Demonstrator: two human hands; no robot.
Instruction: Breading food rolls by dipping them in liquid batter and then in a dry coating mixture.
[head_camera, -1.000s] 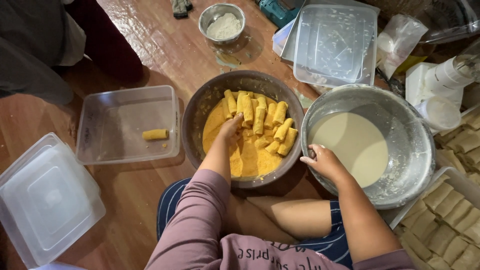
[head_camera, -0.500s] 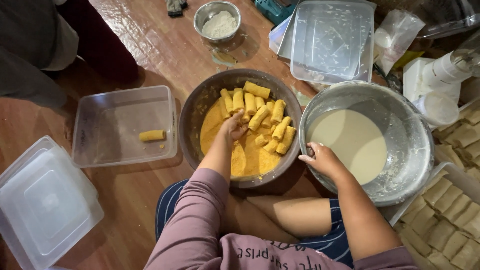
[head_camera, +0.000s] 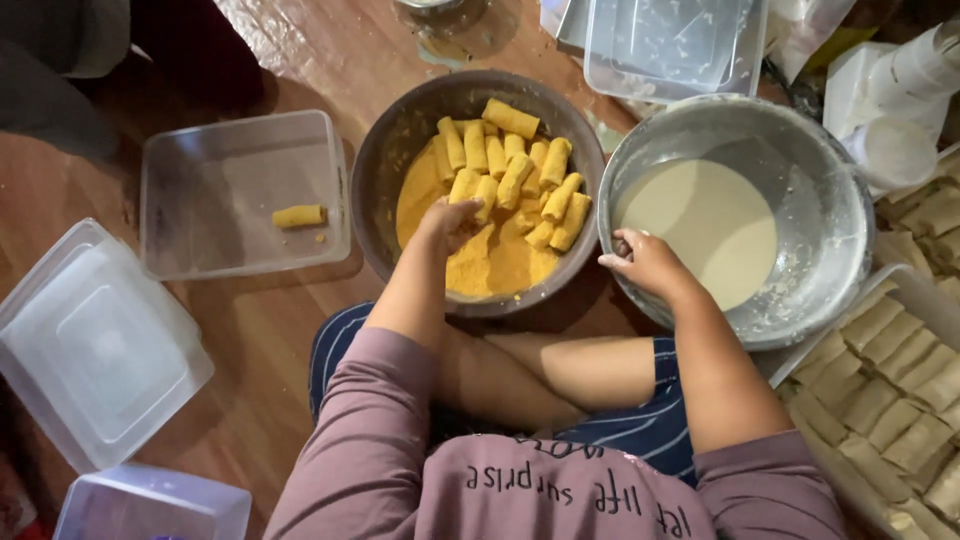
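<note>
A brown bowl (head_camera: 390, 140) holds yellow breadcrumbs and several crumb-coated rolls (head_camera: 515, 175). My left hand (head_camera: 448, 220) reaches into this bowl, fingers curled on a roll among the crumbs. To its right stands a metal bowl (head_camera: 820, 180) with pale batter (head_camera: 710, 230). My right hand (head_camera: 645, 262) rests on that bowl's near-left rim, fingers loosely curled and smeared with batter, with nothing visible in it. One coated roll (head_camera: 299, 215) lies in a clear plastic container (head_camera: 200, 200) to the left.
A clear lid (head_camera: 90, 345) lies on the wooden floor at left, another clear box (head_camera: 150, 505) below it. A tray of uncoated pale rolls (head_camera: 900, 380) sits at right. More clear containers (head_camera: 680, 40) stand at the back. My crossed legs fill the foreground.
The view has shifted closer and down. My left hand has stayed in the crumb bowl, working at a roll. My right hand has stayed on the batter bowl's rim.
</note>
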